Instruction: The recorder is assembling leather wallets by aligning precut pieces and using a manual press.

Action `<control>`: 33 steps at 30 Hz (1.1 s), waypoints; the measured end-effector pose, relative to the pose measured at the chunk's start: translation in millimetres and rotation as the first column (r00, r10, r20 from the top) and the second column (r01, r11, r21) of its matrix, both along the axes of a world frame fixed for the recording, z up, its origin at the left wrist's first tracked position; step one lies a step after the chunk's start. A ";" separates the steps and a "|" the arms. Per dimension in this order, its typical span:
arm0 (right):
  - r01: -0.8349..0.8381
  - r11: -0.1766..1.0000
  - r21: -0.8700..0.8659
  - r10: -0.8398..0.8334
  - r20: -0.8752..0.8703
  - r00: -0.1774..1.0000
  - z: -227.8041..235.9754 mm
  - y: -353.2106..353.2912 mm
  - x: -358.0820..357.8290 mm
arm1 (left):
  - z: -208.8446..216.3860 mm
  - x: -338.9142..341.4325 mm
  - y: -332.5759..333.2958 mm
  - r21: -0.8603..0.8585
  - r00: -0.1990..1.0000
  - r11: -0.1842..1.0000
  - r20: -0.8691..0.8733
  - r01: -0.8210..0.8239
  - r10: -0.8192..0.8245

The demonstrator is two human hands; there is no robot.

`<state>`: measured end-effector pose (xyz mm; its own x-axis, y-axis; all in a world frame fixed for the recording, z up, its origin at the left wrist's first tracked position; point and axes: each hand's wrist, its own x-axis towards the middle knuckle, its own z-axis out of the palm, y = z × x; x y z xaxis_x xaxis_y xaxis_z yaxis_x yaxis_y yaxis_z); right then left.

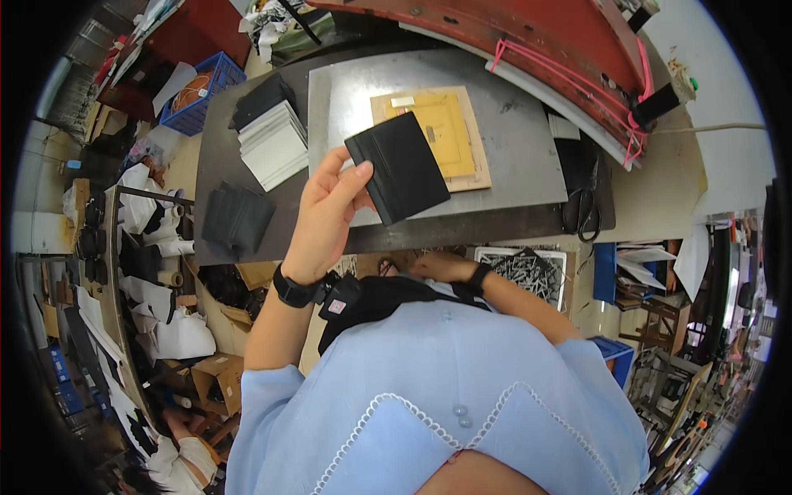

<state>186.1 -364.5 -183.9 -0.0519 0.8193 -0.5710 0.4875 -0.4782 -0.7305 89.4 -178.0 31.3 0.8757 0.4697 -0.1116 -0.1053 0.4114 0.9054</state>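
My left hand (326, 210) grips a black leather-like card-slot panel (404, 172) by its left edge, thumb on top. The panel is tilted and raised above the bench, hiding part of a yellow template board (462, 148) behind it. That board lies on a wooden backing on a grey metal plate (528, 148). My right hand (437, 266) is down at my lap, below the bench's front edge; its fingers are too unclear to read. Left of the plate are a stack of white pieces (272, 148) and two piles of black pieces (238, 219), (262, 101).
A red machine (561, 41) with pink cord overhangs the bench's far right. Black-handled scissors (586, 214) lie at the right end. A white tray of scraps (540, 276) sits below the front edge. A blue crate (202, 95) stands far left; another person (181, 458) is lower left.
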 end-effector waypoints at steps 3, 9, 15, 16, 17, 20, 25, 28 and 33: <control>0.040 0.988 0.146 -0.016 -0.162 0.987 36.3 -33.2 16.9 | 0.2 -7.6 2.0 -0.033 1.000 0.999 0.010 0.013 -0.013; 0.629 0.767 0.128 -0.474 -0.547 0.690 180.5 -80.1 52.8 | 8.6 -13.2 -3.3 -0.053 0.999 0.997 0.014 0.052 -0.051; 0.855 0.400 0.329 -0.526 -0.682 0.508 204.5 -30.0 49.2 | 8.9 -7.2 -3.5 0.043 0.932 0.934 -0.099 0.355 -0.350; 0.833 0.458 0.311 -0.531 -0.655 0.537 205.4 -23.4 46.5 | 9.8 -5.7 -6.8 0.047 0.912 0.917 -0.139 0.395 -0.386; 0.807 0.515 0.290 -0.534 -0.628 0.566 206.1 -17.7 44.0 | 11.2 -4.4 -7.7 0.031 0.885 0.889 -0.122 0.457 -0.450; 0.833 0.501 0.232 -0.577 -0.629 0.522 202.2 -11.5 42.0 | 11.3 -3.0 -12.8 0.041 0.916 0.922 -0.142 0.384 -0.375; 0.892 0.369 0.260 -0.589 -0.678 0.441 199.8 -12.9 34.4 | -5.3 -8.2 -8.8 0.019 0.978 0.985 -0.124 0.169 -0.166; 0.885 0.357 0.299 -0.605 -0.648 0.463 195.0 -10.7 29.1 | -7.5 -8.3 -9.3 0.053 0.987 0.991 -0.112 0.121 -0.115; 0.881 0.338 0.332 -0.643 -0.602 0.474 191.8 -6.4 23.0 | -11.1 -10.5 -7.4 0.126 0.989 0.986 -0.119 0.105 -0.090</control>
